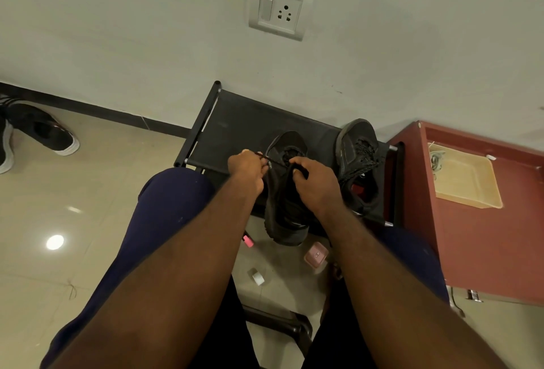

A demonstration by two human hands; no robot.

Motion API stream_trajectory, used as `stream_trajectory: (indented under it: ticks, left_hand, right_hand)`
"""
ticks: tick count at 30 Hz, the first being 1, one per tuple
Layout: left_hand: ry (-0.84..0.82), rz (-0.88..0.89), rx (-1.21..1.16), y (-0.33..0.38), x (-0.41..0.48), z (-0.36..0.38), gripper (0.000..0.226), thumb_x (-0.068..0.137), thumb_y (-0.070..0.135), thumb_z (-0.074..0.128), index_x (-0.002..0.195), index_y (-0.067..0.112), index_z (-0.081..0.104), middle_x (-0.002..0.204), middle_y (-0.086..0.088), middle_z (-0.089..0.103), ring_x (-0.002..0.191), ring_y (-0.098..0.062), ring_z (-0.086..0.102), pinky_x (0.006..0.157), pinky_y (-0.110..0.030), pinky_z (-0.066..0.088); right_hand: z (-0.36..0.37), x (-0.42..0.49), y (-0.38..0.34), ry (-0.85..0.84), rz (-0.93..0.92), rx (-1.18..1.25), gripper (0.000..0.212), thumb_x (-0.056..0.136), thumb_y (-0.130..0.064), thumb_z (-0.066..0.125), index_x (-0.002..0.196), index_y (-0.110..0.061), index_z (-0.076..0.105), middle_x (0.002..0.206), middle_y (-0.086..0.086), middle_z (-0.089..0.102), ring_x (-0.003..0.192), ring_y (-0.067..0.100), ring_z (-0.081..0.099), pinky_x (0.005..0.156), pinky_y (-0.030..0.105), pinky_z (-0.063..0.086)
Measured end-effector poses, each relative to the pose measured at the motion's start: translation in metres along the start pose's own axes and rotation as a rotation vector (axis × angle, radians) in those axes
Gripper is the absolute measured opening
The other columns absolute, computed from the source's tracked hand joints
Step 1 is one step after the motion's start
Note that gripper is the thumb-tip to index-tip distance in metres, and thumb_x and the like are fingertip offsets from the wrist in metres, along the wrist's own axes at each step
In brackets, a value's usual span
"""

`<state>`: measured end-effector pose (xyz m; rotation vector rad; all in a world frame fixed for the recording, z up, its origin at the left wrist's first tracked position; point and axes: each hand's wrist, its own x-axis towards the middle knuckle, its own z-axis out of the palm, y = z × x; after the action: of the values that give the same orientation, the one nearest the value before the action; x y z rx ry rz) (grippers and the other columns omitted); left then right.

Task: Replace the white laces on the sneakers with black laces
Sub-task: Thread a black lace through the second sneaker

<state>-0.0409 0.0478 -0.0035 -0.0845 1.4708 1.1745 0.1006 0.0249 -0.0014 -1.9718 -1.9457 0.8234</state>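
A black sneaker (287, 206) lies on the black fabric rack (235, 124), toe pointing away from me. My left hand (246, 170) pinches a black lace (270, 159) and holds it taut out to the left of the shoe. My right hand (316, 181) grips the sneaker's upper at the eyelets, fingers curled over the lace there. A second black sneaker (357, 156) with black laces stands on the rack to the right, untouched. White laces (436, 159) lie in a beige tray (471, 189) on the red cabinet.
The red cabinet (477, 236) stands right of the rack. Another pair of dark shoes (44, 133) sits on the tiled floor at far left. A pink box (315, 255), a pink marker (248, 240) and a white scrap (258, 277) lie on the floor below the rack.
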Motion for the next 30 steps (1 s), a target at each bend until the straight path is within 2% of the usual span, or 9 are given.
stream_trajectory:
  ticks: [3,5,8,9,13,18,23,27,30]
  left_hand:
    - [-0.141,0.001,0.112,-0.003,-0.004,0.003,0.025,0.105,0.012,0.033,0.088,0.012,0.05,0.071,-0.003,0.055,0.057,-0.012,0.055,0.059,-0.027,0.049]
    - [-0.272,0.079,0.426,-0.006,-0.008,0.004,0.024,0.104,0.015,0.034,0.09,0.014,0.054,0.073,-0.003,0.052,0.054,-0.011,0.053,0.056,-0.026,0.045]
    - [-0.302,0.389,0.931,-0.011,-0.007,0.003,0.021,0.102,0.02,0.049,0.096,0.005,0.064,0.086,-0.012,0.063,0.073,-0.019,0.057,0.066,-0.035,0.048]
    - [-0.329,0.421,1.013,-0.013,-0.008,0.003,0.023,0.101,0.02,0.051,0.094,0.003,0.066,0.086,-0.015,0.066,0.073,-0.021,0.058,0.068,-0.038,0.051]
    - [-0.445,0.365,1.045,0.0,-0.011,-0.002,0.028,0.101,0.016,0.054,0.079,0.004,0.065,0.074,-0.014,0.062,0.06,-0.017,0.056,0.058,-0.026,0.053]
    - [-0.597,0.289,1.142,0.014,-0.016,-0.005,0.028,0.102,0.015,0.053,0.076,0.007,0.061,0.069,-0.007,0.057,0.058,-0.012,0.053,0.06,-0.022,0.054]
    - [-0.584,0.268,1.205,0.02,-0.012,-0.007,0.028,0.101,0.014,0.053,0.074,0.01,0.061,0.069,-0.005,0.057,0.061,-0.012,0.053,0.06,-0.023,0.051]
    - [-0.525,0.322,1.332,0.018,-0.011,-0.006,0.02,0.099,0.018,0.049,0.085,0.011,0.061,0.078,-0.007,0.057,0.069,-0.02,0.053,0.065,-0.032,0.046]
    - [-0.509,0.279,1.244,0.014,-0.01,-0.006,0.02,0.097,0.019,0.047,0.085,0.009,0.059,0.08,-0.014,0.051,0.066,-0.023,0.044,0.063,-0.035,0.039]
  right_hand:
    - [0.0,-0.001,0.002,0.008,-0.003,0.006,0.036,0.098,-0.029,0.05,0.131,-0.033,0.062,0.132,-0.002,0.065,0.119,0.022,0.06,0.103,0.051,0.047]
    - [0.001,-0.002,0.003,0.008,-0.014,-0.01,0.037,0.098,-0.028,0.049,0.132,-0.032,0.062,0.132,-0.001,0.065,0.119,0.022,0.06,0.102,0.05,0.047]
    - [0.001,-0.002,0.002,0.007,-0.023,-0.04,0.036,0.099,-0.027,0.048,0.132,-0.033,0.062,0.128,-0.002,0.067,0.115,0.022,0.061,0.1,0.05,0.048]
    - [0.001,-0.002,0.003,0.007,-0.024,-0.042,0.036,0.099,-0.027,0.048,0.13,-0.033,0.063,0.125,-0.002,0.068,0.112,0.021,0.062,0.098,0.049,0.049]
    - [0.0,-0.002,0.003,0.008,-0.033,-0.043,0.035,0.098,-0.025,0.048,0.129,-0.031,0.064,0.124,-0.002,0.068,0.11,0.02,0.063,0.098,0.048,0.049]
    - [0.0,-0.001,0.003,-0.007,-0.029,-0.061,0.037,0.1,-0.026,0.048,0.135,-0.029,0.061,0.131,-0.001,0.065,0.116,0.021,0.061,0.103,0.047,0.048]
    - [0.001,-0.004,0.002,-0.005,-0.022,-0.048,0.036,0.101,-0.026,0.049,0.135,-0.028,0.06,0.132,-0.001,0.065,0.118,0.021,0.061,0.103,0.047,0.048]
    - [0.001,-0.007,0.002,0.002,0.006,-0.03,0.036,0.099,-0.028,0.051,0.134,-0.027,0.059,0.126,0.0,0.068,0.114,0.024,0.064,0.1,0.048,0.05]
    - [-0.002,-0.005,0.001,-0.009,0.011,-0.017,0.036,0.098,-0.027,0.052,0.133,-0.028,0.059,0.124,0.0,0.069,0.111,0.023,0.064,0.099,0.048,0.051]
